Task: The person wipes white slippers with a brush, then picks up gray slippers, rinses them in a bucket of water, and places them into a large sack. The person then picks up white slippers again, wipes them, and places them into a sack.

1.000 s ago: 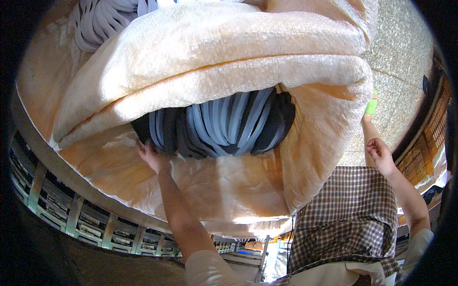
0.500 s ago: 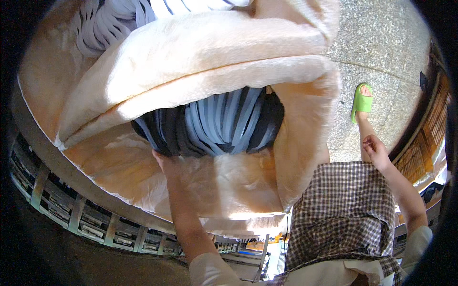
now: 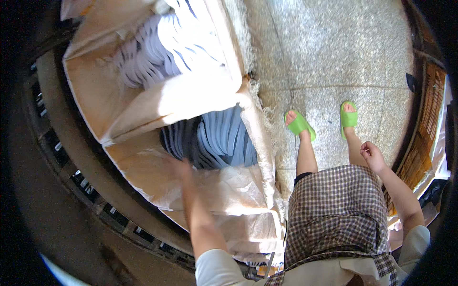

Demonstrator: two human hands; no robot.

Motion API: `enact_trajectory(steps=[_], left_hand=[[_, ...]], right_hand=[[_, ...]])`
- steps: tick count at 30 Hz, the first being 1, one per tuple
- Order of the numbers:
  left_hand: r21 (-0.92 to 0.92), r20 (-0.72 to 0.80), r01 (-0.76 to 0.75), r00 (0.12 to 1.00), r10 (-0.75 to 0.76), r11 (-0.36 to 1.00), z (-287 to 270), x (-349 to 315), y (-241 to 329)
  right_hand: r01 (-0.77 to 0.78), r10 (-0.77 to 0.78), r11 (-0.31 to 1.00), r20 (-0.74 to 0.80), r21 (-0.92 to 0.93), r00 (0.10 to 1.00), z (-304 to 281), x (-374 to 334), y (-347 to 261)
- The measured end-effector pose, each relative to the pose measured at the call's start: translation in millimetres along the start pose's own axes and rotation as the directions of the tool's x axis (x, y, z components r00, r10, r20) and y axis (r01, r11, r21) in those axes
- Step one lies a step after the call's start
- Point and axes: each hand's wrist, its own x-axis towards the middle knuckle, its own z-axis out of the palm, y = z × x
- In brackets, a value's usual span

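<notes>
My left hand (image 3: pixel 180 168) is smeared by motion over the inside of a cream cloth-lined bin (image 3: pixel 229 186), so its fingers cannot be made out. Just beyond it lies a packed bundle of curved, flat strips (image 3: pixel 222 136), black on the left and grey-blue on the right. A gap seems to part the hand from the bundle, though blur hides whether they touch. My right hand (image 3: pixel 374 157) hovers beside my checked apron (image 3: pixel 338 205) with its fingers curled together. Whatever those fingers may pinch is too small to tell.
A second cream bin (image 3: pixel 88 90) farther off holds pale lavender-grey strips (image 3: pixel 148 52). Speckled stone floor (image 3: pixel 324 62) lies to the right, under my green slippers (image 3: pixel 299 124). A brown slatted crate (image 3: pixel 427 109) stands at the right edge. Dark metal framing (image 3: pixel 83 186) runs along the left.
My view has shifted and drawn back, showing more of both bins and both slippers. My left hand has come away from the underside of the strips. The right hand stays curled.
</notes>
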Motion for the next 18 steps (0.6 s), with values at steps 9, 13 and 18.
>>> enact_trajectory(steps=[9, 13, 18], left_hand=[[-0.553, -0.178, -0.667, 0.68, 0.711, 0.499, -168.3, -297.3, 143.5], [-0.681, -0.304, -0.722, 0.429, 0.851, 0.12, -306.0, -411.7, 117.6], [-0.604, -0.599, -0.797, 0.462, 0.654, 0.011, -448.5, -429.3, 0.5]], right_hand=[[0.237, -0.217, 0.97, -0.251, 0.051, 0.943, -80.5, -136.0, -54.7], [0.339, -0.292, 0.934, -0.305, 0.111, 0.906, -76.9, -208.8, -50.5], [0.406, -0.364, 0.906, -0.267, 0.123, 0.892, -71.7, -272.0, -42.1]])
